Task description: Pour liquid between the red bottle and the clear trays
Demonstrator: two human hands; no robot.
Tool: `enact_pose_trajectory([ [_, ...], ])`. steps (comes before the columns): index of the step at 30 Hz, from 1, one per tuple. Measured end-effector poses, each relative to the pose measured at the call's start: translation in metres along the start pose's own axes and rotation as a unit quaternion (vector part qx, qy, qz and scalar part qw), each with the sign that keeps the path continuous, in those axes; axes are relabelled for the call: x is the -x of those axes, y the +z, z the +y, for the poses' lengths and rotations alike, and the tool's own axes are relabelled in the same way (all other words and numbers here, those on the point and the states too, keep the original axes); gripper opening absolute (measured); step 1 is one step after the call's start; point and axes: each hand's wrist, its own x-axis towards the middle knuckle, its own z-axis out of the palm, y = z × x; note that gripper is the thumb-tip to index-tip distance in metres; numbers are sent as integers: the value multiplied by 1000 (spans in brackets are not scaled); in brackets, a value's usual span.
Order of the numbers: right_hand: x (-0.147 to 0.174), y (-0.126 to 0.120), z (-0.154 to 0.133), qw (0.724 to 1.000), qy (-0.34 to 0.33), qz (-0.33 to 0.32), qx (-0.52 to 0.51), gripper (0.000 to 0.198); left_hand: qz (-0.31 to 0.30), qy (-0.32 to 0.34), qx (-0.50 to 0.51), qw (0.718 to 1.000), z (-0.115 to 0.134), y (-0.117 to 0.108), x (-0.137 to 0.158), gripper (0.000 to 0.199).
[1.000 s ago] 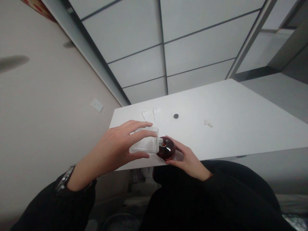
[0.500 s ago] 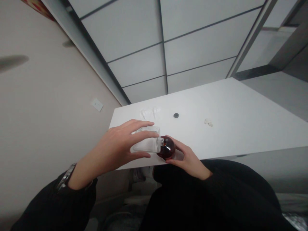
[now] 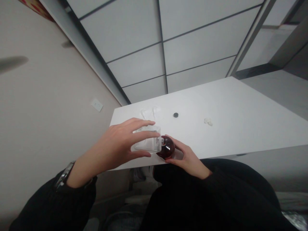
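My left hand (image 3: 115, 141) is wrapped around a clear, square-sided glass bottle (image 3: 149, 147), thumb below and fingers above. The bottle lies tipped on its side in the air, its narrow neck pointing right. That neck meets the top of a round, dark reddish-brown bottle (image 3: 168, 148); whether the two mouths touch cannot be made out. Fingers and thumb of my right hand (image 3: 190, 162) grip the round bottle from the right, close to the table's front edge. Liquid seems to show inside the clear bottle, though its level is unclear.
On the white table (image 3: 235, 112) lie a small black cap (image 3: 175, 115) and a crumpled pale scrap (image 3: 208, 122). Two whitish, thin-stemmed pieces (image 3: 154, 112) are behind my left hand. A wall with a socket (image 3: 97, 105) borders the left; panelled sliding doors (image 3: 192, 32) stand behind.
Both hands keep their grips in nearly the same place. The clear bottle has shifted very slightly to the right against the round one.
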Motion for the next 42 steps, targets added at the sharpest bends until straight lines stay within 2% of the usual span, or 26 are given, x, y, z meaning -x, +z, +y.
enact_pose_trajectory([
  [42, -2, 0, -2, 1000, -6, 0, -9, 88, -52, 2, -33, 998, 2, -9, -13, 44],
])
